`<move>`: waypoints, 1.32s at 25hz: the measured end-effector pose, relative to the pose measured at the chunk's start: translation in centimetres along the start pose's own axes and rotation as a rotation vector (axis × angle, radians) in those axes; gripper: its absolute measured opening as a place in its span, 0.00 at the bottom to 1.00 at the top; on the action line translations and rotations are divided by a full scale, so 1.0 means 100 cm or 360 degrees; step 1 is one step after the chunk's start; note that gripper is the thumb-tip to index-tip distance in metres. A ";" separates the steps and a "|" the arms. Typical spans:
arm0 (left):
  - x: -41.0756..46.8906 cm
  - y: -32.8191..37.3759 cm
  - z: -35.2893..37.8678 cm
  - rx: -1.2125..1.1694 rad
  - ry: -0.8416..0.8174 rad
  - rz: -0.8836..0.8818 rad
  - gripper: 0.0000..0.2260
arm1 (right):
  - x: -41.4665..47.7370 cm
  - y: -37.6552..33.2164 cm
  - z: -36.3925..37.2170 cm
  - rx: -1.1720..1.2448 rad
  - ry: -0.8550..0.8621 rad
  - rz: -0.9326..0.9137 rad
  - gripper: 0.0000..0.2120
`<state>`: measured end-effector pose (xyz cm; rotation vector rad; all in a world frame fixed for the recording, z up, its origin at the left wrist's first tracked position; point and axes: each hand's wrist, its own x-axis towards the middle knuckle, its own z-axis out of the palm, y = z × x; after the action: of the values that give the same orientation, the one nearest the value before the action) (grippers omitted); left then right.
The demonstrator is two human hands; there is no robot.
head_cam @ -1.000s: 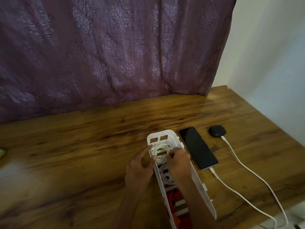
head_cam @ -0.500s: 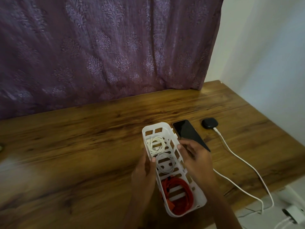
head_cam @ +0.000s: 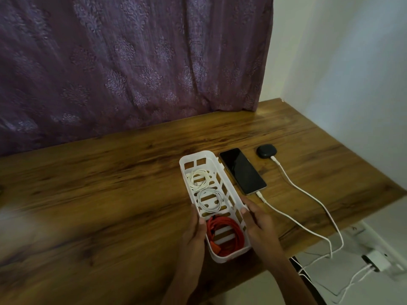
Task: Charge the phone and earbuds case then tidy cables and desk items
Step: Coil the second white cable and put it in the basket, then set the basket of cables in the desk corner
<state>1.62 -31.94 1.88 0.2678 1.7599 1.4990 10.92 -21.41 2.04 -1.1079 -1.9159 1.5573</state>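
A long white slotted basket (head_cam: 223, 181) lies on the wooden desk (head_cam: 110, 183). Inside it are two coiled white cables (head_cam: 199, 177) (head_cam: 209, 200) and a coiled red cable (head_cam: 224, 236) at the near end. My left hand (head_cam: 193, 234) presses flat on the basket's left wall and my right hand (head_cam: 257, 225) on its right wall, so both hold it. Just right of the basket a black phone (head_cam: 242, 170) lies face up with a white cable (head_cam: 293, 219) plugged in. Farther right is the dark earbuds case (head_cam: 265, 149), also with a white cable (head_cam: 312, 194) attached.
Both charging cables run off the desk's right edge down to a white charger (head_cam: 374, 263) on a power strip on the floor. A purple patterned curtain (head_cam: 132, 62) hangs behind the desk, and a white wall (head_cam: 352, 73) stands to the right.
Both hands left the white coil at the basket's far end and slid back along its sides; they now clasp the near half. The view shifted left, so the basket and phone sit further right.
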 end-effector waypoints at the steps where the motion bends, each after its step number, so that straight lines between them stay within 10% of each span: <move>1: 0.001 0.004 0.000 -0.0011 -0.0010 0.0021 0.19 | 0.002 -0.003 -0.001 -0.0001 0.0007 -0.0024 0.13; 18: 0.086 0.128 0.198 0.0099 -0.0550 0.0686 0.20 | 0.126 -0.070 -0.215 0.0201 0.0826 -0.0220 0.03; 33: 0.204 0.106 0.381 0.0074 -0.0577 0.0270 0.20 | 0.267 0.031 -0.334 -0.0482 0.1198 -0.0125 0.06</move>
<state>10.37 11.61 3.36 0.6834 1.5104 1.4220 21.13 20.14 4.28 -1.4533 -1.6428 0.6521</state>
